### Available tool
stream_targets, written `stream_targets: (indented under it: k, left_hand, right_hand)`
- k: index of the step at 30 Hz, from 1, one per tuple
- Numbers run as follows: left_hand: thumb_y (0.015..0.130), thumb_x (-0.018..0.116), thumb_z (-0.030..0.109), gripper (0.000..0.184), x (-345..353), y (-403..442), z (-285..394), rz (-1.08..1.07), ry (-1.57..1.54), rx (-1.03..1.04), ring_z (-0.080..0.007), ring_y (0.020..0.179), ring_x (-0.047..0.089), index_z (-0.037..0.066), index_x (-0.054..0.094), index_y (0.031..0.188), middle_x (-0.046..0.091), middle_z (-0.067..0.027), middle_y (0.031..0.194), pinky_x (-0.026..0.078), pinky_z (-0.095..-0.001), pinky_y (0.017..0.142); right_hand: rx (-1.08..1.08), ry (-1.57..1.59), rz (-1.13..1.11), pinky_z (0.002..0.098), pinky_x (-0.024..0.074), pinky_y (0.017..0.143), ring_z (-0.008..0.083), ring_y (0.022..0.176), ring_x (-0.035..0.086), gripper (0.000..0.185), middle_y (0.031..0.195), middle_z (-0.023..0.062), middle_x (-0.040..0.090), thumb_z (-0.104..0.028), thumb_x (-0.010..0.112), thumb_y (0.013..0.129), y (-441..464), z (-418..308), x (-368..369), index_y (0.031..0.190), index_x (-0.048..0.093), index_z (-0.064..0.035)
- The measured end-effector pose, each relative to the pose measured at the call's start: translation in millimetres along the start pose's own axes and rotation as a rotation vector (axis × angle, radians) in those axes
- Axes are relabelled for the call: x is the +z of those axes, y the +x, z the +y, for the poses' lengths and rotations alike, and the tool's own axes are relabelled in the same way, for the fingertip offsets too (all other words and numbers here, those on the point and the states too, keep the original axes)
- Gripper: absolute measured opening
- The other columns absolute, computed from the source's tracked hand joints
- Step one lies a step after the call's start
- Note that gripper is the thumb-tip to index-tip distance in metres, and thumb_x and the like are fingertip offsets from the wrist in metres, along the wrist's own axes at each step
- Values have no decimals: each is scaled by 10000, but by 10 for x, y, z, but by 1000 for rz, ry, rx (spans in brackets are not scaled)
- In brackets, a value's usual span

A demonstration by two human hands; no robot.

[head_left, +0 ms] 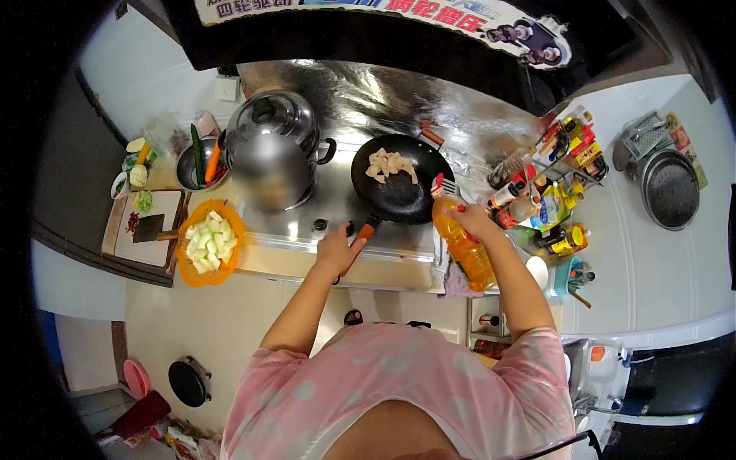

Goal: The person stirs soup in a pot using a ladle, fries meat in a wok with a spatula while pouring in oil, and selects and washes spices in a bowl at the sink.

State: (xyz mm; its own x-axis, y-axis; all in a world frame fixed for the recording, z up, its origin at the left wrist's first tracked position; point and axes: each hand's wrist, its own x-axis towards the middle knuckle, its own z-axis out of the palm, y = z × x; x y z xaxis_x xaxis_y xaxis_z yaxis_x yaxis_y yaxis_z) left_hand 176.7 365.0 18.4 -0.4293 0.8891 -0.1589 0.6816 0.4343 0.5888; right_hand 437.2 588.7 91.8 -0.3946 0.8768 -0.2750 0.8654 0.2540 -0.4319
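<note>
My left hand (pixel 337 248) is at the stove's front edge, its fingers and thumb around a black stove knob (pixel 350 228). Its thumb lies close to the orange-brown handle (pixel 370 225) of a black frying pan (pixel 392 201); whether it touches the handle is unclear. Pale chunks of raw meat (pixel 390 165) sit in the pan's upper part. In my right hand (pixel 475 221) is a big plastic bottle of yellow cooking oil (pixel 468 253), gripped near its neck. The bottle leans, with its red cap (pixel 440 184) beside the pan's right rim.
A steel pot (pixel 270 123) stands left of the pan. Farther left are an orange bowl of pale green chunks (pixel 208 264), a cleaver (pixel 147 228) on a cutting board (pixel 126 244), and a bowl of vegetables (pixel 189 170). Sauce bottles (pixel 548 201) crowd the right side.
</note>
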Motion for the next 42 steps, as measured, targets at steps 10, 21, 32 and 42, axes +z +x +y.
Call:
stream_targets:
  k: [10, 21, 32, 42]
  left_hand:
    - [870, 540, 435, 557, 106, 110, -146, -109, -68, 13, -278, 1057, 560, 49, 473, 1266, 610, -122, 1120, 422, -379, 908]
    - [849, 585, 349, 420, 105, 113, -93, 74, -156, 87, -274, 1018, 557, 88, 548, 1176, 605, -100, 1048, 404, -413, 879]
    - [831, 609, 327, 364, 116, 97, -19, 115, -155, 117, -257, 962, 569, 96, 584, 1110, 601, -76, 991, 419, -394, 828]
    - [817, 623, 298, 345, 173, 101, 3, 154, -178, 147, -265, 963, 563, 95, 596, 1094, 600, -70, 978, 419, -389, 834]
  right_hand:
    - [37, -54, -47, 381, 481, 700, 329, 795, 650, 749, 804, 249, 649, -644, 653, 672, -3, -361, -165, 856, 652, 82]
    - [36, -76, -111, 398, 476, 723, 329, 819, 644, 821, 825, 259, 640, -673, 643, 669, 90, -242, -148, 818, 628, 133]
    - [-24, -37, -68, 420, 471, 675, 333, 728, 630, 822, 720, 258, 615, -678, 642, 666, -20, -211, -197, 722, 606, 141]
    - [-22, -19, -54, 402, 466, 650, 286, 669, 606, 761, 675, 209, 590, -645, 691, 645, -32, -149, -204, 655, 578, 107]
